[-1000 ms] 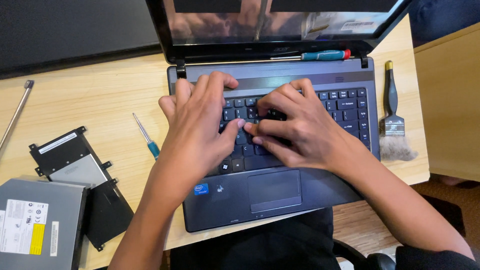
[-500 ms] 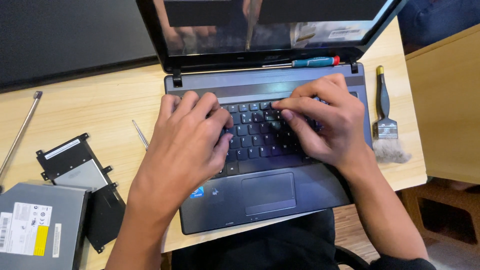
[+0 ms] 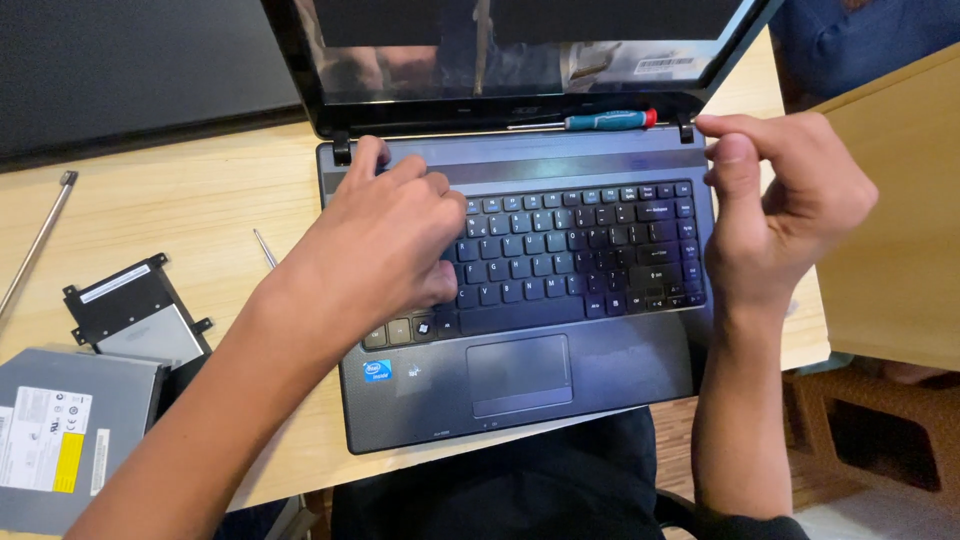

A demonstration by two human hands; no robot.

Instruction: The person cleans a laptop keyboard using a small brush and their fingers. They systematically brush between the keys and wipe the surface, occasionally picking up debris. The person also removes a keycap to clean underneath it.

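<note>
Two hands: left hand (image 3: 385,240) fingers on keyboard (image 3: 580,250); right hand (image 3: 780,200) beside.

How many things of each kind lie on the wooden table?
Laptop: 1
Screwdriver, blue handle: 1
Thin tool, mostly hidden by the left hand: 1
Metal rod: 1
Drive in black bracket: 1
Grey optical drive: 1
Total: 6

Both forearms are bare to the elbow, with no rings, watch or gloves. A dark sleeve edge (image 3: 745,520) shows at the right elbow.
</note>
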